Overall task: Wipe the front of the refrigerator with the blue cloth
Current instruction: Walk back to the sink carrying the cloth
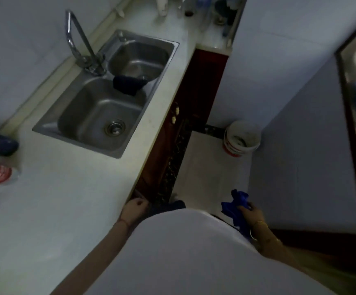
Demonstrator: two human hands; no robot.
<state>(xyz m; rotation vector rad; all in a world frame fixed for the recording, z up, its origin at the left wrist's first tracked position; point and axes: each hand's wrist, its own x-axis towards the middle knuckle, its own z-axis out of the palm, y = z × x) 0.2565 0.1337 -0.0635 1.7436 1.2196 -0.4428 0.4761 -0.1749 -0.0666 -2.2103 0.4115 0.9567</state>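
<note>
Blue cloth [235,206] hangs bunched from the right hand [250,211], whose fingers grip it beside the pale wall; the refrigerator is nowhere identifiable. Left hand [133,210], blurred, curls loosely at the counter [66,199] edge, holding nothing.

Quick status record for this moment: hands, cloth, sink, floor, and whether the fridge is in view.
right hand: right hand grips the blue cloth, bunched, held low beside the body
left hand: left hand at the counter front edge, fingers curled; whether it grips the edge cannot be told
sink: double steel sink, dark cloth draped over the divider
floor: white bucket by the wall
refrigerator: not identifiable in view
wiping: not begun
</note>
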